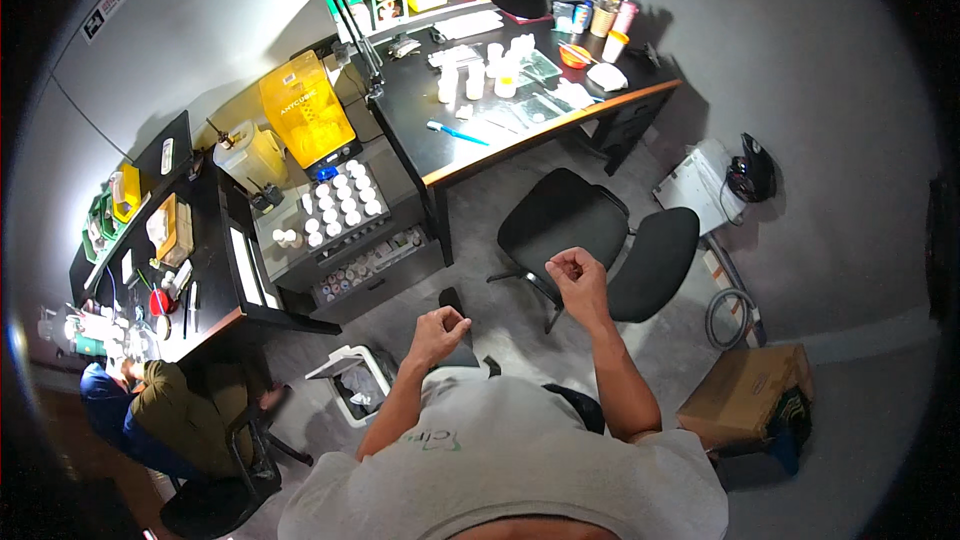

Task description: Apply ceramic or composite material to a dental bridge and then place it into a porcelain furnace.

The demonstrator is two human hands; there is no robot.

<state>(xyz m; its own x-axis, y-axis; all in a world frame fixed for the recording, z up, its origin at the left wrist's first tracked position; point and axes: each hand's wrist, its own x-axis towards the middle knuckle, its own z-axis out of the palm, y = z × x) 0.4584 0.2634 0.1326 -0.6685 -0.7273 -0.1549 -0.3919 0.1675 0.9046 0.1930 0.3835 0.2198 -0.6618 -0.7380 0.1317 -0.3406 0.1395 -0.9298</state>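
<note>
Head view. Swivel chair (pixel 560 215), black: one, the landmark. Waste bin (pixel 350 352), white, lid raised: one, left of the chair and nearer the wearer. Desks: two, the long desk (pixel 400 105) beyond the chair, the side desk (pixel 205 240) well left of it. Drawer unit (pixel 395 285): one, left of the chair, bearing white-capped bottles (pixel 350 205), roughly fifteen. Cardboard box (pixel 740 400): one, right of the chair, nearer the wearer. Seated co-worker (pixel 185 410): one, far left of the chair.

Right hand (pixel 580 285): fingers half curled, gap before the palm, nothing seen in them; the chair lies just beyond the fingertips, contact unclear. Left hand (pixel 437 335): left of the chair, fingers bent, nothing seen held; whether thumb and fingertips meet, cannot tell.

Edges: the long desk's wooden front faces the chair; grey floor (pixel 470 230) runs between chair and drawer unit.
</note>
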